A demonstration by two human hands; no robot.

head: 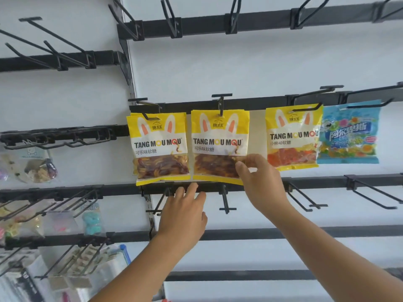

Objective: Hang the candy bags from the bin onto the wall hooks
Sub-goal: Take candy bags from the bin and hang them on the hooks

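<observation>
Three yellow candy bags hang from hooks on the middle black rail: a left cola bag point(160, 147), a middle cola bag point(219, 144) and an orange-gummy bag point(293, 138). A blue candy bag point(349, 132) hangs to their right. My right hand point(259, 179) pinches the lower right corner of the middle cola bag. My left hand point(184, 212) is open just below that bag's bottom edge, fingers spread near the lower rail, holding nothing. The bin is out of view.
Bare black hooks point(226, 199) stick out from the rail below the bags, and more bare hooks point(172, 20) line the top rail. The left wall panel holds small clear packets point(39, 166) on crowded hooks. A white wall lies behind everything.
</observation>
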